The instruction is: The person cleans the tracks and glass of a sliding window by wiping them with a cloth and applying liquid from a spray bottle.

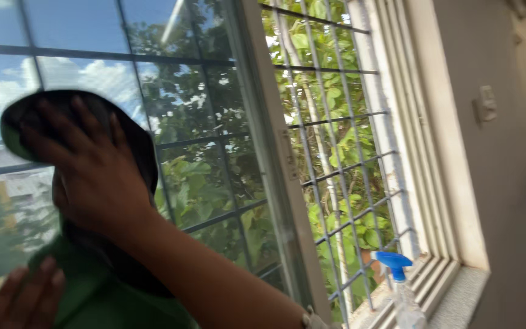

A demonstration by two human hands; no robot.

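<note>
My right hand [89, 173] lies flat with spread fingers on a green cloth [95, 298] and presses it against the glass pane [202, 152] of an open window sash. The cloth's upper part looks dark in the shade and curls over my fingertips. Its lower end hangs down to my left hand [22, 298] at the bottom left corner, which holds it from the side. My right forearm runs in from the bottom middle, with a watch or bracelet at the lower edge.
A spray bottle with a blue trigger head [394, 265] stands on the stone sill [458, 304] at the bottom right. A metal grille [342, 152] covers the open window, with green leaves beyond. A light switch [487, 103] is on the right wall.
</note>
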